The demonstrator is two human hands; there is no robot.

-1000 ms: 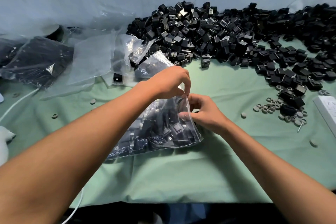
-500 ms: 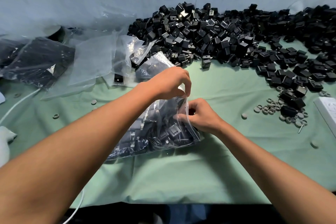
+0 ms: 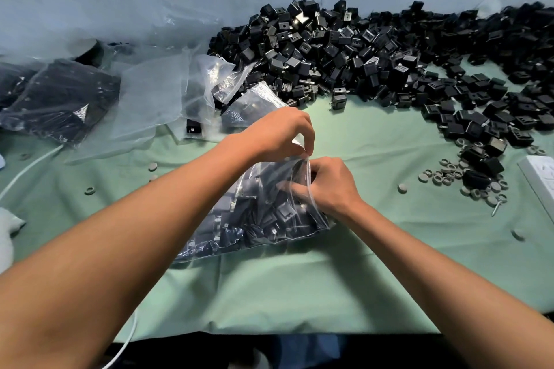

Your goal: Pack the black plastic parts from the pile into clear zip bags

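Head view: left hand and right hand pinch filled zip bag.

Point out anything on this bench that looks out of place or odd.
One black part lies alone by the empty bags, apart from the pile. Small grey rings are scattered over the green cloth, clustered at the right. Both hands, left hand and right hand, pinch the filled bag; nothing spills from it.

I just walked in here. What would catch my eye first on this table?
Probably the huge pile of black plastic parts heaped along the far wall. In front, the left hand and right hand pinch the mouth of a clear zip bag stuffed with those parts, lying on the green cloth.
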